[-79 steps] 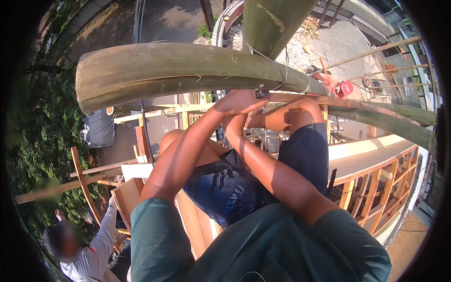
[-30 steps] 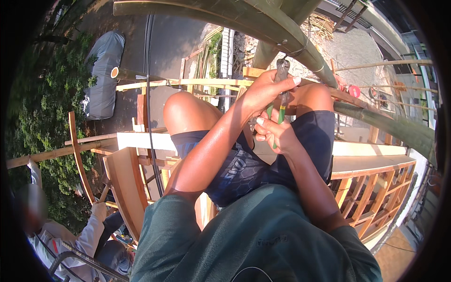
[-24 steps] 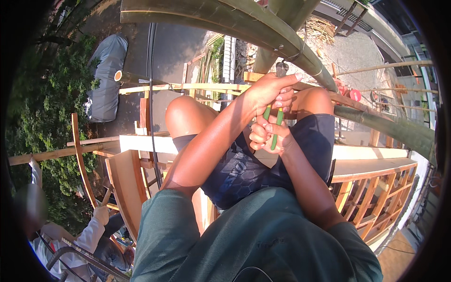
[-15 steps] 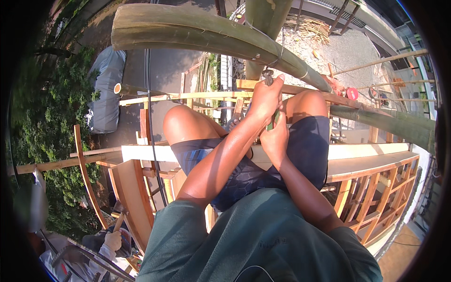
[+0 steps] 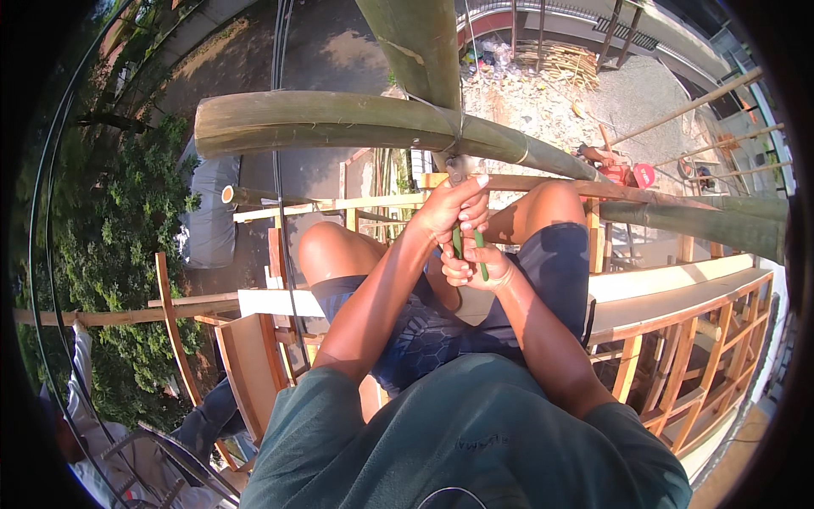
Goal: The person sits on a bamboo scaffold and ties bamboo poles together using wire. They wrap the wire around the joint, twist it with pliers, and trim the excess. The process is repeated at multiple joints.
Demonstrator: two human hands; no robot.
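Observation:
Green-handled pincers (image 5: 482, 270) are held up in front of my knees, their dark metal jaws just under a horizontal bamboo pole (image 5: 339, 120). My left hand (image 5: 449, 209) is closed round the upper part, close to the jaws. Lower down, my right hand (image 5: 482, 261) grips the handles, which stand slightly apart. Thin wire (image 5: 460, 127) wraps the horizontal pole where it crosses a thick upright bamboo post (image 5: 420, 51). The jaws are at the lower end of this wire; whether they bite on it I cannot tell.
I sit high on a timber frame (image 5: 678, 373). Another bamboo pole (image 5: 695, 225) runs off to the right. Black cables (image 5: 280, 110) hang at the left. A co-worker (image 5: 153, 458) is at the lower left, another person (image 5: 615, 170) below right. A covered vehicle (image 5: 212, 212) stands below.
The view has shifted, and both poles sit differently in it. My hands and the pincers have turned, showing the handles spread apart. The co-worker's hammer at lower left is no longer in sight.

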